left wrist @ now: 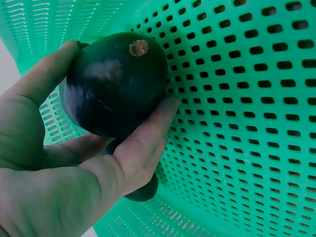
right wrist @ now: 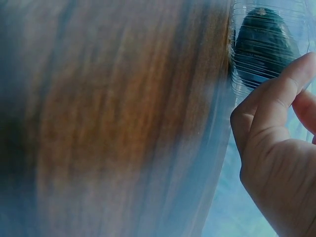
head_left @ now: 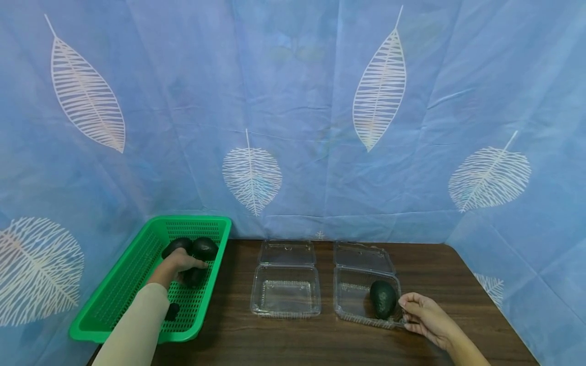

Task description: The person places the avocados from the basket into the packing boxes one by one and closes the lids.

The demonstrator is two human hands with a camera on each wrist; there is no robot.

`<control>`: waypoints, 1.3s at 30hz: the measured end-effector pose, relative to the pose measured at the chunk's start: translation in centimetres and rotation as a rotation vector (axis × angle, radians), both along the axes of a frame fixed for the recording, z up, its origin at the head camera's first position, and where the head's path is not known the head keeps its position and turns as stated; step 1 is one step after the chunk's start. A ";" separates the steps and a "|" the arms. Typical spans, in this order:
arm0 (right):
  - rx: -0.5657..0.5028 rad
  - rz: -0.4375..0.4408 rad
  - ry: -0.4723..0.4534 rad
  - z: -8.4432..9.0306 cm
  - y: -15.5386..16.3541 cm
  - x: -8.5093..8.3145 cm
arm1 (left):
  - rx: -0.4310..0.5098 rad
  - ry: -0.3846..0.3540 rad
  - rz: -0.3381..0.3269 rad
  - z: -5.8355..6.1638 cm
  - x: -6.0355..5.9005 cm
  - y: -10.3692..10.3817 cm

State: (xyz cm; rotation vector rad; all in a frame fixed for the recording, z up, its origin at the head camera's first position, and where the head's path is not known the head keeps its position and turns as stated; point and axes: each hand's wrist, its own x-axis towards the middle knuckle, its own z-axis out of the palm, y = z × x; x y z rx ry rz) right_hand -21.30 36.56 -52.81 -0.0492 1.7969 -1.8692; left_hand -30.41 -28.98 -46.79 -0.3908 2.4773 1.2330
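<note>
In the left wrist view my left hand [left wrist: 94,177] grips a dark green avocado [left wrist: 116,84], thumb on one side and fingers on the other, brown stem scar showing. The head view places this left hand [head_left: 180,262] inside the green basket [head_left: 114,272], with two more avocados [head_left: 204,248] just beyond it. My right hand [head_left: 428,319] pinches the right side edge of an open clear plastic clamshell box [head_left: 351,292]. Inside that box, against its right side, lies one avocado [head_left: 383,299]. Through the ribbed plastic wall, the right wrist view shows this avocado [right wrist: 264,47] beside my fingers.
A second open clear clamshell box [head_left: 286,292] stands between the basket and the right box, its lid folded back. Another dark item [head_left: 172,311] lies near the basket's front. The brown wooden table [head_left: 274,340] ends at a blue leaf-print cloth [head_left: 297,178] behind.
</note>
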 end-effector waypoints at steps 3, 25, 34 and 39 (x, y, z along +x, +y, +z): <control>0.002 0.001 -0.001 0.1 -0.1 0.0 | -0.012 0.014 -0.008 0.0 0.0 -0.2; 0.031 -0.021 0.001 0.2 -0.3 0.2 | -0.027 0.096 -0.105 3.3 1.3 0.1; 0.031 -0.029 -0.005 0.3 -0.5 0.2 | -0.049 0.116 -0.142 5.5 1.4 0.9; 0.026 -0.028 -0.004 0.2 -0.4 0.2 | -0.046 0.144 -0.143 6.4 1.6 1.7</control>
